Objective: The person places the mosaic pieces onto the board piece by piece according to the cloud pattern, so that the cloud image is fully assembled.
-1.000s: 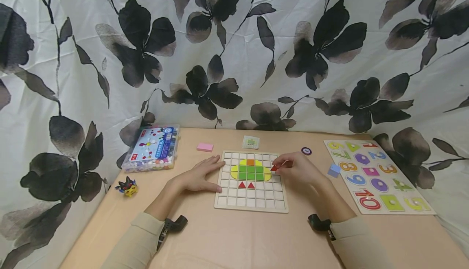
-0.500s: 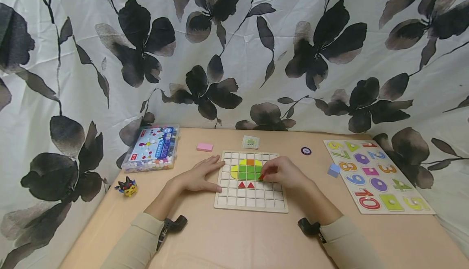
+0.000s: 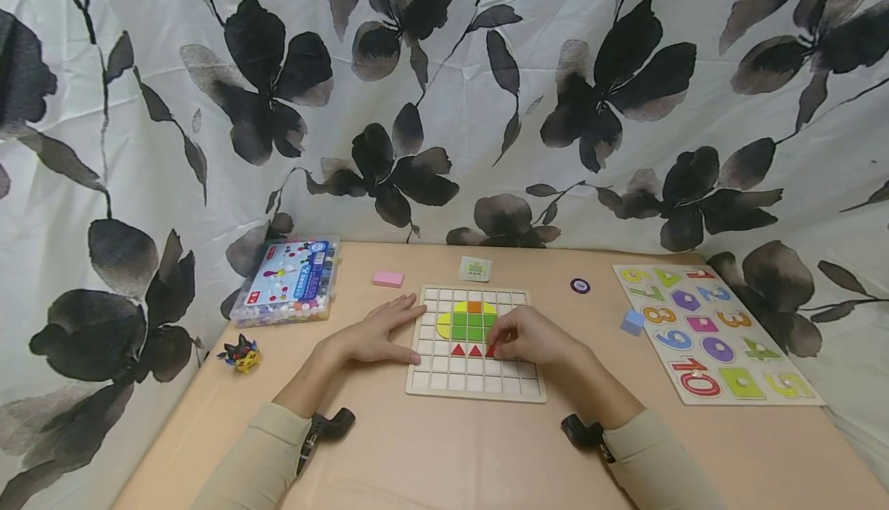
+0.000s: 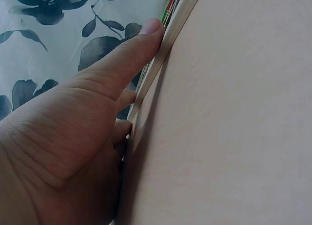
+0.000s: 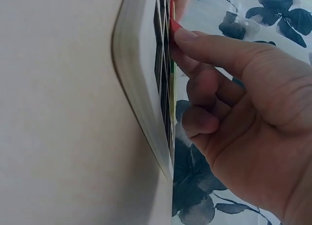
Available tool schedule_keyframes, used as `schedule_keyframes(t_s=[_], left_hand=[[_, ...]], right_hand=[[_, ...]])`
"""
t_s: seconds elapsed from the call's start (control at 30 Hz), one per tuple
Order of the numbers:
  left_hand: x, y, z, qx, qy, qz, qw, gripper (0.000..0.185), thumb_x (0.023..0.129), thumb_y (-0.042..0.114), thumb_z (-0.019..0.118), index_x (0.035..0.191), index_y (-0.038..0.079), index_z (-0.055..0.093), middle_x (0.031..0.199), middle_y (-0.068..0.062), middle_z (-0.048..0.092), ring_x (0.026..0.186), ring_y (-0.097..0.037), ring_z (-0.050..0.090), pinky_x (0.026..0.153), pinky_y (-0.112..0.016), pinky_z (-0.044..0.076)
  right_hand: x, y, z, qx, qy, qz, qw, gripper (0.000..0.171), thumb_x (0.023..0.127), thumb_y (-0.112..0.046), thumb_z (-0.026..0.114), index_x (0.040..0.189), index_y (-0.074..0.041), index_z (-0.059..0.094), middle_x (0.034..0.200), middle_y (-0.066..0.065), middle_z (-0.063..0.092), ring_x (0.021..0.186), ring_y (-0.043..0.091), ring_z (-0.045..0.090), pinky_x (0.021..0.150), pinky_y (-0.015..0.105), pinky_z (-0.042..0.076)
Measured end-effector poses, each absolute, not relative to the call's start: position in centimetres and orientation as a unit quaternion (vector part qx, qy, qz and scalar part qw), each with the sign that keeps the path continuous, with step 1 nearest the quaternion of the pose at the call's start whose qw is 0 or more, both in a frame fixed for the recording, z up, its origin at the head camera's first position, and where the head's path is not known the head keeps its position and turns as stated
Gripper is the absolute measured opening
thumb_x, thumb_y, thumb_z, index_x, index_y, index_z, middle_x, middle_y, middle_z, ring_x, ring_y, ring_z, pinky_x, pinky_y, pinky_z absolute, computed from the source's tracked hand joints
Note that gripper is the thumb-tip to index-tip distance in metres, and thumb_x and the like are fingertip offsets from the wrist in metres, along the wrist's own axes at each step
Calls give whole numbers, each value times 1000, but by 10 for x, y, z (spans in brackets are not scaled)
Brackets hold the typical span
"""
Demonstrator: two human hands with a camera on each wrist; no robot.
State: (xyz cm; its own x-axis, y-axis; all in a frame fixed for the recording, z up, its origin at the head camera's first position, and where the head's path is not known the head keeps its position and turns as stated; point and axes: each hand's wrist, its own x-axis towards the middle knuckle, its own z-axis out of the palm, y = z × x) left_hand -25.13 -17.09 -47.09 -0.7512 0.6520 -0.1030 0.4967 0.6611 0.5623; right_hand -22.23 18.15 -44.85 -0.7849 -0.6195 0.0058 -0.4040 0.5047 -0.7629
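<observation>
A white grid board [image 3: 479, 386] lies on the table, with green squares [image 3: 468, 328], an orange square [image 3: 474, 307] and yellow rounded pieces [image 3: 444, 326] set in its cells. Two red triangles [image 3: 466, 350] sit in the row below the green ones. My right hand [image 3: 531, 338] pinches a third red triangle [image 5: 174, 26] between thumb and index finger, right at the cell beside those two. Its other fingers are curled in the right wrist view. My left hand [image 3: 378, 332] rests at the board's left edge with fingers extended, the thumb [image 4: 146, 37] touching the rim.
Behind the board are a pink block [image 3: 388, 279], a small pattern card [image 3: 475, 269] and a dark round token [image 3: 579, 286]. A blue block [image 3: 633, 323] touches the number puzzle board [image 3: 750, 363] at right. At left stand a clear bead box [image 3: 285, 282] and a small figurine [image 3: 240, 353].
My right hand has moved left and toward me with the red triangle, from the board's right side to the row of red triangles. My left hand has stayed in place.
</observation>
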Motion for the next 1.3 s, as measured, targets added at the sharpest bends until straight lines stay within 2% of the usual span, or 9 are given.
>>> schedule_keyframes(t_s=[0.27,0.67,1.3], left_hand=[[-251,-171,-472,319,899,261,147,99,86,65,75,165,23,32,176,-9,9,163,-33,5,131,-59,5],[-251,-171,-472,315,900,263,147,100,85,66,75,165,25,33,177,-8,9,164,-32,5,131,-59,5],[-249,-171,-470,313,899,268,149,99,86,62,76,165,23,33,176,-9,9,164,-32,5,131,-59,5]], right_hand=[[-222,183,-451,-297,865,-379,139,14,88,-3,81,95,-15,81,79,-5,68,76,12,58,64,20,49],[-222,183,-450,-302,869,-366,142,15,85,-8,86,99,-13,81,78,-4,64,76,13,58,64,20,47],[-221,183,-449,-312,864,-368,147,12,87,-5,83,98,-10,81,76,-4,63,73,11,56,62,19,46]])
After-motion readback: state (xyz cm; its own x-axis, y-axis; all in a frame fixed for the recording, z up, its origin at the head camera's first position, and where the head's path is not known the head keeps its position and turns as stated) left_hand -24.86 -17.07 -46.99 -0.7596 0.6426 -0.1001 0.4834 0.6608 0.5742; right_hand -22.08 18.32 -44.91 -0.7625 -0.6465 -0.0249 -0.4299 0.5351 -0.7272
